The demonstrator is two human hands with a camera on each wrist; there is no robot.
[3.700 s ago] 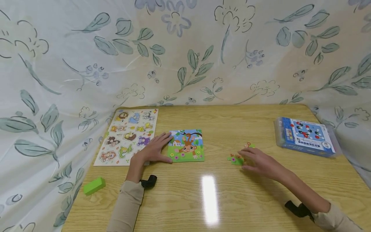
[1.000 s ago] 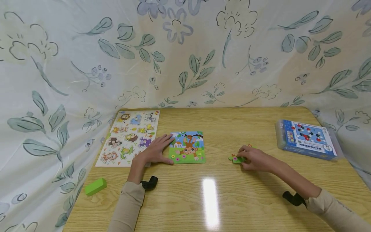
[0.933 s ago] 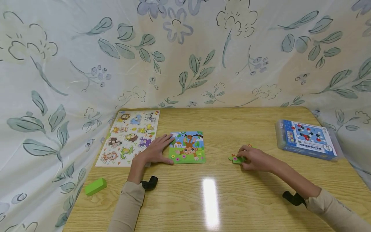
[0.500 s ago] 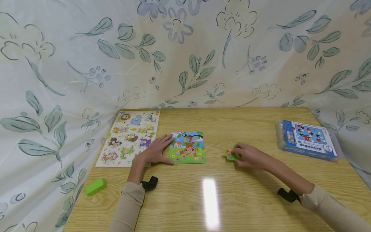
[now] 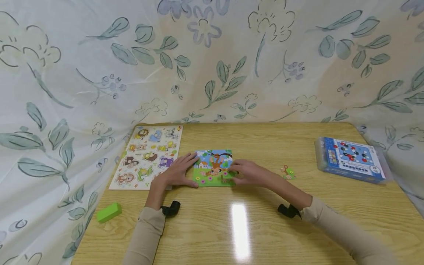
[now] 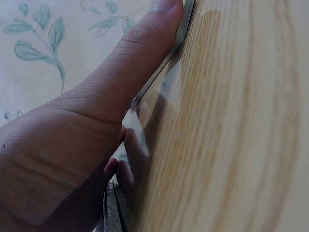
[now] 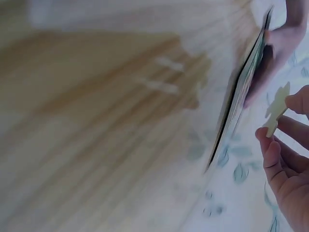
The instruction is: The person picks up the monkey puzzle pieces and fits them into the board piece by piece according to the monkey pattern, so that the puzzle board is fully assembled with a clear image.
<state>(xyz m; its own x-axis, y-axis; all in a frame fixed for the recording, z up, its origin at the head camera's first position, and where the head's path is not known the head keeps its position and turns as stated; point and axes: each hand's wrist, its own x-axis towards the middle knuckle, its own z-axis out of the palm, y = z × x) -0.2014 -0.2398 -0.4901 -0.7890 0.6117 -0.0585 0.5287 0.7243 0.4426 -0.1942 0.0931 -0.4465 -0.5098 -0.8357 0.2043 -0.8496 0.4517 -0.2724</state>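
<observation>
A square monkey jigsaw puzzle [image 5: 207, 173] lies on the table. My left hand [image 5: 177, 172] rests at its left side, fingers extended along the edge and thumb at the lower left corner. Between thumb and fingers, my right hand [image 5: 246, 173] pinches a green puzzle piece [image 7: 277, 108], tilted and held just above the puzzle's lower right part. In the head view that puzzle piece [image 5: 227, 176] overlaps the picture. One loose puzzle piece [image 5: 288, 172] with a brown and green print lies on the table, right of the puzzle and beyond my right forearm.
A white animal puzzle board [image 5: 145, 156] lies at the left, partly under my left hand in the head view. A green block [image 5: 109, 212] sits at the front left. A blue-and-clear box [image 5: 351, 158] stands at the right. Floral cloth [image 5: 212, 66] hangs behind the table.
My right hand has picked up a green puzzle piece from beside the loose one and carried it left to the monkey puzzle. My left hand has stayed at the puzzle's edge.
</observation>
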